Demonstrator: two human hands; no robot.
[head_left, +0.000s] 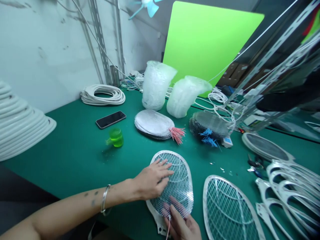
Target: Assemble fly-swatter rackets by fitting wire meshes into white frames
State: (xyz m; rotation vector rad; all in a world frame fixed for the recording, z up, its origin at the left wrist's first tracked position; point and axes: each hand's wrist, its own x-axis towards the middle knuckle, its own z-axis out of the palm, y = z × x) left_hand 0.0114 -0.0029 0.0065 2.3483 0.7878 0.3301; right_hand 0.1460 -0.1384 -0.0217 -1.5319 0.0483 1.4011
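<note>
The left hand (152, 178) lies open and flat, fingers spread, pressing on a wire mesh (181, 186) that sits over a white fly-swatter frame (153, 213) at lower centre. A metal bangle (104, 199) circles the left wrist. The right hand (181, 223) comes in from the bottom edge, partly closed, its fingers pinching the lower part of the mesh, with a thin pinkish wire (168, 228) hanging beside them. Just right of the hands lies a second meshed frame (230, 210), and a stack of bare white frames (287, 193) fills the lower right corner. Above these, at right, sits a dark-meshed frame (265, 147).

Farther up the green work mat (62, 166) are a stack of pale mesh discs with pink wire ends (153, 124), a dark mesh stack with blue wire ends (208, 125), a green cup (116, 137) and a black phone (110, 119). Two translucent plastic stacks (156, 85) stand at upper centre, before a green board (210, 43), with a white cable coil (102, 95) to their left and a large white coil (18, 121) at far left
</note>
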